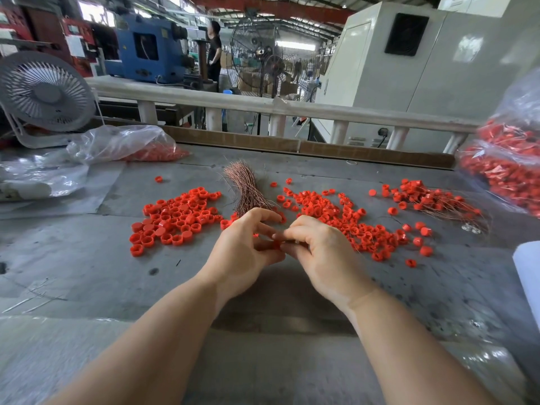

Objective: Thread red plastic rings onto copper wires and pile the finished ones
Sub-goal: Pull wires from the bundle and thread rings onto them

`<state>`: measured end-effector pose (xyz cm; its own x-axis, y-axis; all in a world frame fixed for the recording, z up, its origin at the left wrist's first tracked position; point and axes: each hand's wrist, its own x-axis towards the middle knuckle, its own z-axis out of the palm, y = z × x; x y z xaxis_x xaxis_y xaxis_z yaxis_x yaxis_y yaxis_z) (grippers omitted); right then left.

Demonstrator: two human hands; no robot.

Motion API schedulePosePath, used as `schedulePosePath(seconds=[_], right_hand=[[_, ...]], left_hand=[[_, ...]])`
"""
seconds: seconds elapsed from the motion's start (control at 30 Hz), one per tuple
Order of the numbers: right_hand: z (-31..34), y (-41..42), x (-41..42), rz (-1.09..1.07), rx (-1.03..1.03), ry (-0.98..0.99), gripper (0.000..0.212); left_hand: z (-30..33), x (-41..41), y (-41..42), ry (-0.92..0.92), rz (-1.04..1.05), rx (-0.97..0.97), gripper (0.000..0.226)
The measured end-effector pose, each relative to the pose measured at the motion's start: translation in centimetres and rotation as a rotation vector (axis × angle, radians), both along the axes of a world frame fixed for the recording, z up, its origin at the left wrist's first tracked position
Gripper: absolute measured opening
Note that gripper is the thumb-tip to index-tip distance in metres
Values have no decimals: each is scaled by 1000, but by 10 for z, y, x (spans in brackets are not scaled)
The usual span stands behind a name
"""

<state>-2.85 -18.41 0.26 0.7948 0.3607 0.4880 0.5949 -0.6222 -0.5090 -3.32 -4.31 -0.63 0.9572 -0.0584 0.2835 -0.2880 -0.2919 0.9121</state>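
Both grips meet at centre: the left hand (244, 252) and right hand (318, 252) pinch one small red plastic ring (276, 244) between curled fingertips, above the grey desk (87, 258). Just behind lies the bundle of thin copper wires (247, 188), loose red rings (175, 217) either side, threaded ones piled far right (432, 200).
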Motion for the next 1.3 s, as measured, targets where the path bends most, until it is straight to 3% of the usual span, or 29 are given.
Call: schedulePosePath(seconds=[0.27,0.43,0.6,0.73,0.83,0.93,1.13,1.2,1.3], right_hand=[[-4,-5,5,-186,23,-69,5],[-10,-8,8,-326,-155,-8,4],[-13,-9,10,-327,-247,-26,25],[-12,-10,11,-309,-121,-75,48],[-9,-11,9,-312,33,-133,40],[-7,-12,8,-329,144,-166,43],[0,-11,3,-290,271,-212,86],[-1,-11,4,-286,331,-153,82],[-2,-11,7,-309,328,-118,58]], left_hand=[[0,0,0,37,52,-23,51],[1,0,3,41,122,22,29],[3,-1,3,54,107,-6,14],[5,-4,2,160,34,-304,16],[7,-4,2,219,1,-463,19],[8,-4,3,244,-21,-526,21],[8,-5,1,273,-48,-511,17],[8,-5,1,275,-50,-514,17],[8,-5,1,275,-52,-516,17]])
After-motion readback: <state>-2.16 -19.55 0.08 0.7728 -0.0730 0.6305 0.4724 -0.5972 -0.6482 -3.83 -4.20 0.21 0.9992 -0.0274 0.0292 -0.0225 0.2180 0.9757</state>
